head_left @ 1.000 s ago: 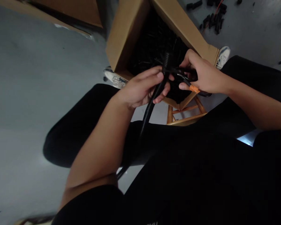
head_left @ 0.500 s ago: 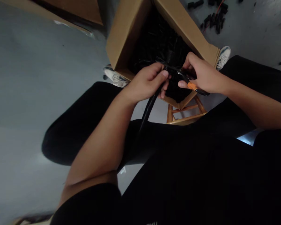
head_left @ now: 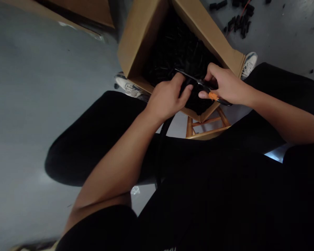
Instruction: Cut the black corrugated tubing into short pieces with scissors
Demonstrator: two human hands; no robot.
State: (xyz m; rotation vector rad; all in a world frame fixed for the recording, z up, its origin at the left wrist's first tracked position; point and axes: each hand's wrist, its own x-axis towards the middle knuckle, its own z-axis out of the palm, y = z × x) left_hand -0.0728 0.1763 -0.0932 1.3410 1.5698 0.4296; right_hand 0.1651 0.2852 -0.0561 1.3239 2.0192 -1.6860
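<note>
My right hand (head_left: 222,83) is closed around a pair of scissors (head_left: 213,96) with black handles and orange wrapping; the blades point up and left over the box. My left hand (head_left: 169,96) is closed on a black corrugated tube (head_left: 164,130), which trails down from it across my lap. The blade tips lie close by the left thumb and index finger. Whether they touch the tube cannot be made out. Below both hands, a cardboard box (head_left: 138,38) holds a heap of short black tube pieces (head_left: 178,45).
A wooden stool (head_left: 206,134) stands at the near side of the box, my shoes (head_left: 128,84) beside it. More black pieces (head_left: 240,24) and a thin red strand lie on the floor at upper right. Another cardboard box (head_left: 83,12) is at upper left.
My left hand has shifted slightly down and turned, with its back now more toward the camera. The tube below it now bends more. The scissors hand has barely moved.
</note>
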